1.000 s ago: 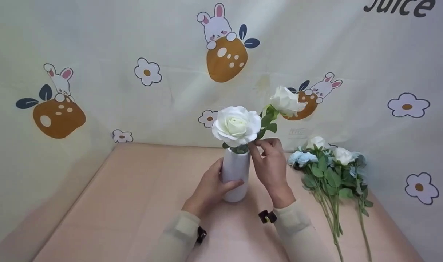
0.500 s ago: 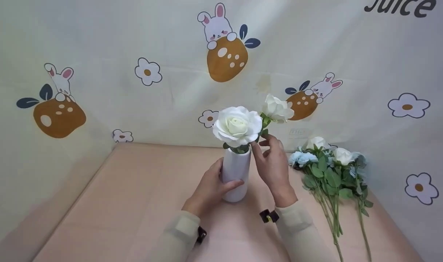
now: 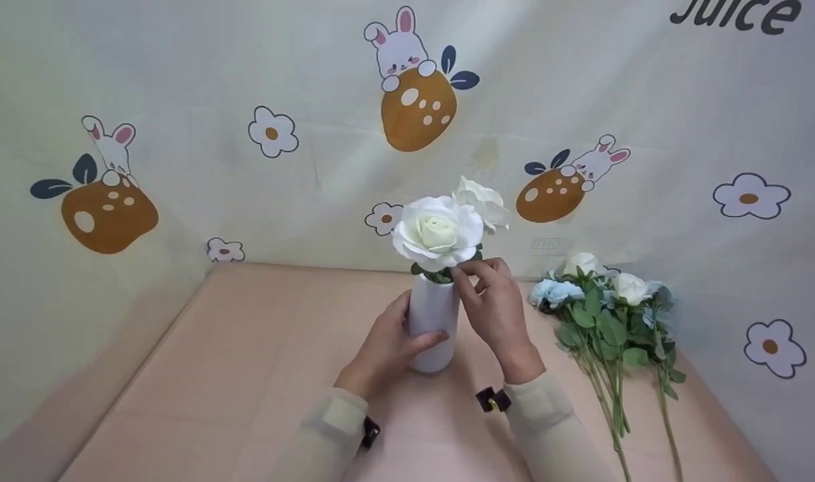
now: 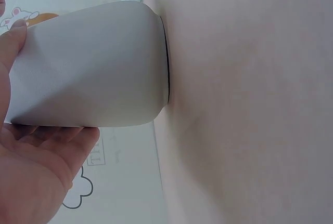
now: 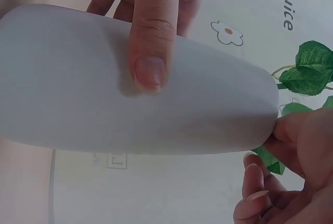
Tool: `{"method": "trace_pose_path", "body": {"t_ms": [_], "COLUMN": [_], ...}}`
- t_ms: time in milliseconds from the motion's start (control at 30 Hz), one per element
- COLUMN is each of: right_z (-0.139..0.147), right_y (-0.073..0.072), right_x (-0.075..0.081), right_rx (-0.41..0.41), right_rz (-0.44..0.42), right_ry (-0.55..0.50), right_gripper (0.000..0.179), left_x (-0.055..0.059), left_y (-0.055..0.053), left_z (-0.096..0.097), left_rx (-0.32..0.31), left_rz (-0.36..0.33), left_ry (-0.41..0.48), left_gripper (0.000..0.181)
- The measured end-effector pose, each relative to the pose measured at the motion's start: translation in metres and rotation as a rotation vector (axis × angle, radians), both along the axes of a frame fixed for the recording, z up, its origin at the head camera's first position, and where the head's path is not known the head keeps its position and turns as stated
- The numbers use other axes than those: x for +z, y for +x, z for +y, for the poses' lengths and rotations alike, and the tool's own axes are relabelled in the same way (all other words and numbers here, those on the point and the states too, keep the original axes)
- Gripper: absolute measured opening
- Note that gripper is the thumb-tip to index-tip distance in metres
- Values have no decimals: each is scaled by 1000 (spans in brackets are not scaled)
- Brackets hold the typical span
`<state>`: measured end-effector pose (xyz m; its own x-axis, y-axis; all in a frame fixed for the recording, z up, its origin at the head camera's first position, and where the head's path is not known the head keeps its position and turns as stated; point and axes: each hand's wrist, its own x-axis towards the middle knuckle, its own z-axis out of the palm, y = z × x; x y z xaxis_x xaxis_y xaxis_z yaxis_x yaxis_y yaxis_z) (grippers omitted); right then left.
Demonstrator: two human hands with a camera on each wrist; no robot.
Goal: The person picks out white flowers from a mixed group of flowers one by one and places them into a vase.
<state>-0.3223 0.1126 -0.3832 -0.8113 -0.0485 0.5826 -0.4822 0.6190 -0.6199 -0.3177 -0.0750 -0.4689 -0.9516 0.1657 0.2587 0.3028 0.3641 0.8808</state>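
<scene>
1. Desk (image 3: 246, 348): vase (image 3: 435, 309) upright on it, long axis vert.
2. L hand (image 3: 386, 343): nearer vase body, fingers curled round it.
3. R hand (image 3: 497, 311): just R of vase's top; fingers pinching rear rose's (image 3: 486, 202) stem there, I judge; contact hidden.
4. Rear rose: vs. 0.5 s ago, I see it shifted L, now partly behind front rose (image 3: 437, 233).

Soft light is brightening the upper backdrop (image 3: 501, 80). In the left wrist view, a diagonal shadow is darkening the vase (image 4: 88, 57), and the tabletop (image 4: 260, 104) is looking hazy.
</scene>
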Motion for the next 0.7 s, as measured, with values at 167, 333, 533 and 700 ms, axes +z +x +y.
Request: {"method": "trace_pose_path", "body": {"t_ms": [167, 333, 533, 700], "right_z": [2, 6, 12, 18], "right_y": [1, 0, -1, -2], "right_x": [2, 5, 8, 10], "right_rx": [-32, -64, -55, -66], "right_rz": [-15, -33, -29, -4], "right_ry": [-16, -36, -73, -82], "right_gripper": [17, 17, 17, 18], "left_x": [0, 0, -1, 0], "left_y": [0, 0, 0, 0], "left_z": [0, 0, -1, 0], "left_rx": [5, 1, -5, -2], "left_rz": [-5, -8, -2, -18], "left_ry": [-1, 2, 9, 3], "left_gripper": [89, 90, 91, 93]}}
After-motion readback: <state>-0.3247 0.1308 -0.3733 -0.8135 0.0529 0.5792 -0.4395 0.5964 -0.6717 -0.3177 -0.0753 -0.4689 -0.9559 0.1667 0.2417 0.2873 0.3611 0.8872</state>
